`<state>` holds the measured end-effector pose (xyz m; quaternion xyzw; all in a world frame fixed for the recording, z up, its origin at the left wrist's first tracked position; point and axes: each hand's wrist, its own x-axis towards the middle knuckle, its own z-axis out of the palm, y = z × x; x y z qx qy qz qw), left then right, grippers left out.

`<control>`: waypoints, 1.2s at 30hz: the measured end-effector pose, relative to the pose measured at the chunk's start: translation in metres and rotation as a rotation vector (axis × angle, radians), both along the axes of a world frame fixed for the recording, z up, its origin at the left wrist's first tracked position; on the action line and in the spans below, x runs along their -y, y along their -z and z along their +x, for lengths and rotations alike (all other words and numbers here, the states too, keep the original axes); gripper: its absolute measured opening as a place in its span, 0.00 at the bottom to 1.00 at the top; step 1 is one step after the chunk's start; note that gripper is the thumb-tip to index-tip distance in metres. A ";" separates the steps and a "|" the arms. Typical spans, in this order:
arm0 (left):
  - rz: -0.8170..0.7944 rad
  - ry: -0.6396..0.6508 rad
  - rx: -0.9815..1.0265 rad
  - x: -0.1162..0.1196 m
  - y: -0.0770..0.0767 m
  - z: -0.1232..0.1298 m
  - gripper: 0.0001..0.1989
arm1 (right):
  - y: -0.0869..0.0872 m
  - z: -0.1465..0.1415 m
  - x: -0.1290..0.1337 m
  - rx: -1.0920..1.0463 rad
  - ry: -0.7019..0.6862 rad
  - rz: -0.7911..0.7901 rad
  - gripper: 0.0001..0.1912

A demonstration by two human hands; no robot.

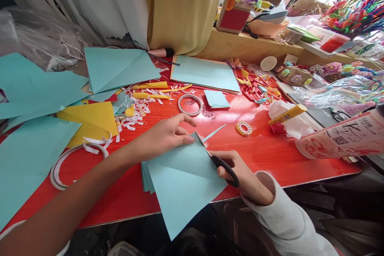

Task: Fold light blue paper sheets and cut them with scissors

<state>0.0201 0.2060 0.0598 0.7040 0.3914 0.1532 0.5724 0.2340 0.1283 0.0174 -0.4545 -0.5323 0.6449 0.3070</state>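
Note:
A light blue sheet of paper point(186, 184) slants across the table's front edge, one corner hanging past it. My left hand point(168, 132) grips the sheet near its far corner, thumb on top and index finger raised. My right hand point(240, 174) is closed around the black handles of a pair of scissors point(223, 166). The blades lie along the sheet's right edge, close to my left thumb. Beside the blade tips, a thin blue paper strip point(214, 132) sticks out to the upper right. More blue sheets point(147, 178) show under the held one at the left.
A tape roll point(190, 105), a stack of small blue squares point(216, 99) and a small yellow roll point(244, 128) lie beyond my hands. Paper scraps point(136, 108) and large blue sheets point(36, 148) cover the left. A glue stick point(288, 114) and pink cup point(342, 134) are right.

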 end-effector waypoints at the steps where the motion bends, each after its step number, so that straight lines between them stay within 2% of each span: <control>1: 0.001 -0.001 0.000 0.000 0.000 0.000 0.14 | 0.000 0.000 0.000 0.005 0.003 -0.003 0.34; 12: -0.071 -0.026 0.014 -0.001 0.002 0.000 0.15 | 0.001 -0.005 0.003 -0.059 0.090 -0.071 0.27; 24: -0.106 -0.028 0.046 -0.003 0.005 -0.001 0.16 | 0.001 -0.010 0.006 -0.037 0.137 -0.054 0.20; 29: -0.060 -0.043 0.003 -0.012 0.006 -0.008 0.18 | 0.003 -0.009 0.008 0.022 0.263 -0.009 0.23; 32: 0.035 -0.022 -0.087 -0.020 0.008 -0.013 0.14 | 0.001 0.004 0.003 0.202 0.376 0.132 0.24; 36: 0.296 0.095 -0.264 -0.027 0.016 -0.015 0.12 | 0.000 0.038 -0.002 0.707 0.426 0.369 0.31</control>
